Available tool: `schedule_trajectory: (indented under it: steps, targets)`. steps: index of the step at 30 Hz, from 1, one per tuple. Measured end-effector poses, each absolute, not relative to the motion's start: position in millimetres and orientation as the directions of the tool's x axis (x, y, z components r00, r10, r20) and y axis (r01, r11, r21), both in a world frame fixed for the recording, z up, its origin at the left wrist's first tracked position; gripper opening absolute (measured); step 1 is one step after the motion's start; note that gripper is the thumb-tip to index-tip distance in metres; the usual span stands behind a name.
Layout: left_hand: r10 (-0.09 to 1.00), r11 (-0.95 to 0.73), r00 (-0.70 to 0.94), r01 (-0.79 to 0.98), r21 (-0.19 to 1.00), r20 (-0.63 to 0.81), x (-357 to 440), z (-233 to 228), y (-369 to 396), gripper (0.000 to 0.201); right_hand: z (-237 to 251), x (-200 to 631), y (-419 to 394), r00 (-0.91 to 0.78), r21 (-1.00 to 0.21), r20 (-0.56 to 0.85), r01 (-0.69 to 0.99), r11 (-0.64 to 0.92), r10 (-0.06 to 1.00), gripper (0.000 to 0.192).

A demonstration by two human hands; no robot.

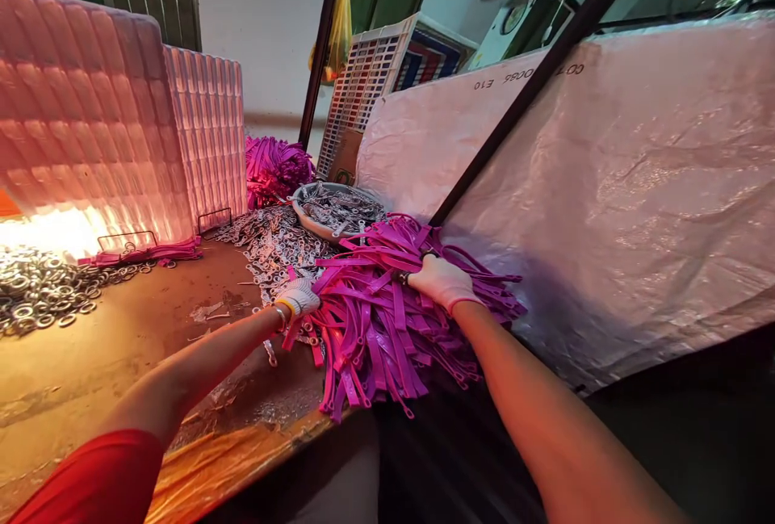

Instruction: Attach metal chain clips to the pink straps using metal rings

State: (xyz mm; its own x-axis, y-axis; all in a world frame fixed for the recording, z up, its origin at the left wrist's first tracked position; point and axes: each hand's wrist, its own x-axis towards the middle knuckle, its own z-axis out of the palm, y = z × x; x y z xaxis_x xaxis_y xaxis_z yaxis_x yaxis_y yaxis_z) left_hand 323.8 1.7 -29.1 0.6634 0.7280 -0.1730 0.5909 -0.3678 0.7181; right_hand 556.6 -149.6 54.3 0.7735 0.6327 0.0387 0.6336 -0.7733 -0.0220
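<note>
— While the heap of purple straps (pixel 387 322) is lying at the near edge of the workbench (pixel 121 346), what is being done to it?

— It is being pressed from both sides by two gloved hands. The left hand (pixel 298 296) is being laid against the left flank of the heap, fingers curled into the straps; whether any strap is actually being pinched there cannot be told. The right hand (pixel 441 280) is being set on the top of the heap, toward its far right part, the fingers being bent down over a bunch of straps in what looks like a loose clasp.

— And how is the heap itself being supported?

— It is being carried partly by the bench, while its near ends are hanging over the edge. On its right it is being crowded by a large white woven sack (pixel 605 185), with a dark bar (pixel 514 112) being leaned across that sack.

— What is being kept behind the heap?

— Just beyond it, a shallow basin (pixel 336 209) is being filled with metal fittings, and more loose metal rings (pixel 272 241) are being spread to the heap's far left. Farther off to the left, ribbed pink panels (pixel 90 120) are being stood upright, and a second bundle of purple straps (pixel 275 169) is being stored behind the basin.
</note>
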Motion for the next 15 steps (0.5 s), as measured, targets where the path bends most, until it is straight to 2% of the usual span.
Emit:
schedule_trajectory:
  steps: [5,11,15]
  targets:
    - [0.814,-0.325,0.555,0.681,0.657,-0.173,320.2,-53.5,3.8,0.034,53.4,554.8,-149.1,0.781,-0.014,0.048,0.624,-0.782,0.623,0.075]
    - [0.894,-0.201,0.417,0.701,0.684,-0.164,327.2,-64.6,-15.2,0.072,51.6,556.7,-149.2,0.780,-0.002,0.034,0.625,-0.781,0.625,0.077]
    - [0.903,-0.152,0.389,0.685,0.713,-0.182,324.5,-63.7,-19.7,0.073,52.2,555.8,-148.8,0.783,-0.006,0.030,0.621,-0.783,0.621,0.079]
